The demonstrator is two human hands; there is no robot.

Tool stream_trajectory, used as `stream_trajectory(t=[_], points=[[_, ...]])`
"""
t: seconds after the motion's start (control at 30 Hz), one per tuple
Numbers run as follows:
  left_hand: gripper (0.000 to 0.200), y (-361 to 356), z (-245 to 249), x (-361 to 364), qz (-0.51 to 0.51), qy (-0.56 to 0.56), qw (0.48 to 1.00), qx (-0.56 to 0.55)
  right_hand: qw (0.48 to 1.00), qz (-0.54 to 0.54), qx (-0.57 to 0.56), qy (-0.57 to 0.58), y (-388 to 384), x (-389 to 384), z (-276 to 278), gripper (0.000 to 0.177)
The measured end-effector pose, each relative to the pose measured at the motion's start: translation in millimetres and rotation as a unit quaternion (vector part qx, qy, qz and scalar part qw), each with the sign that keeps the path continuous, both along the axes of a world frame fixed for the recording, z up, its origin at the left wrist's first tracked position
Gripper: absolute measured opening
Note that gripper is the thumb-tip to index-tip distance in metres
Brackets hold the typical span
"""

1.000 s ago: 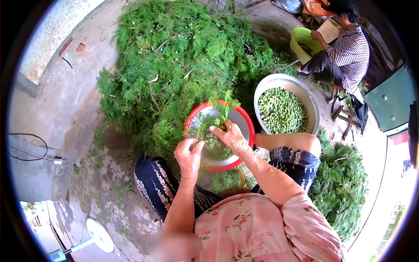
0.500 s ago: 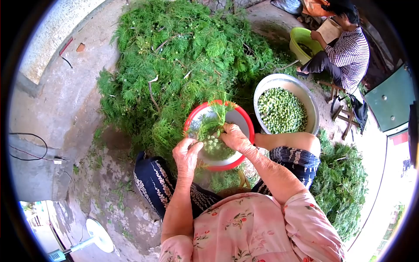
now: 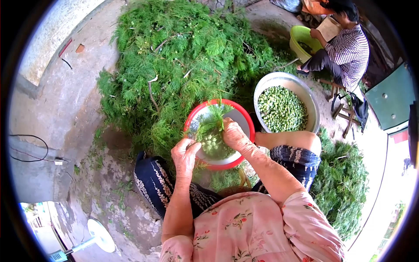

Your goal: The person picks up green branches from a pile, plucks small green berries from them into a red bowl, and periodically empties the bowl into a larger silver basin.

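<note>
A leafy green conifer sprig [image 3: 216, 114] is stretched over a red-rimmed basin [image 3: 250, 124]. My right hand [image 3: 235, 136] is closed around the sprig at the basin's right side. At the left rim, my left hand [image 3: 184, 153] pinches the sprig's lower fronds between thumb and fingers; its exact grip is partly hidden. Below the sprig, small round green cones [image 3: 214, 147] lie in the basin, somewhat blurred. The basin sits between my knees.
A large heap of cut conifer branches [image 3: 174, 56] lies ahead. To the right stands a metal basin [image 3: 312, 94] full of green cones [image 3: 281, 109]. More branches [image 3: 342, 183] lie beside my right knee. A person [image 3: 349, 56] sits by a yellow-green tub [image 3: 298, 36]. A fan [image 3: 100, 236] stands behind left.
My right hand has shifted slightly, and the sprig's tip sits a little lower and further left. My left hand stays almost in place at the rim.
</note>
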State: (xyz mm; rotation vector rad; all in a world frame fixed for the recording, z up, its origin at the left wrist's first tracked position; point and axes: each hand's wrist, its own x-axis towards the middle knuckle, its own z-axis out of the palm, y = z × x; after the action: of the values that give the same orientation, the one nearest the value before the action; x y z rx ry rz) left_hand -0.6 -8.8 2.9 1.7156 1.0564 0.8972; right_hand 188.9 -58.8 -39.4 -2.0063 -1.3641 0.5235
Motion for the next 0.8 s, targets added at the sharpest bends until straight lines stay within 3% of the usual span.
stream_trajectory(t=[0.13,0.23,0.33,0.37,0.47,0.57,0.67,0.8], points=[[0.011,-1,0,1,0.004,-0.006,1.000,0.008,1.000,-0.010,0.011,0.012,-1,-1,11,0.024],[0.010,-1,-3,-1,0.005,-0.010,1.000,0.012,0.993,-0.036,-0.023,0.107,-5,2,8,0.020],[0.009,0,0,-1,0.024,-0.072,0.997,-0.026,0.884,-0.092,-0.048,0.455,-11,7,14,0.026],[0.008,2,-1,-3,0.019,-0.046,0.999,-0.005,0.855,-0.060,-0.006,0.515,-16,11,5,0.026],[0.009,2,-16,-3,0.017,-0.090,0.995,-0.032,0.835,-0.054,0.022,0.547,-20,11,7,0.026],[0.010,0,-15,1,0.026,-0.035,0.999,0.013,0.896,-0.064,0.066,0.434,-18,13,3,0.027],[0.011,-1,-12,3,0.028,-0.045,0.999,-0.001,0.923,-0.093,0.102,0.360,-19,14,-12,0.031],[0.010,1,-22,3,0.025,-0.056,0.998,-0.018,0.922,-0.089,0.066,0.370,-21,1,15,0.043]])
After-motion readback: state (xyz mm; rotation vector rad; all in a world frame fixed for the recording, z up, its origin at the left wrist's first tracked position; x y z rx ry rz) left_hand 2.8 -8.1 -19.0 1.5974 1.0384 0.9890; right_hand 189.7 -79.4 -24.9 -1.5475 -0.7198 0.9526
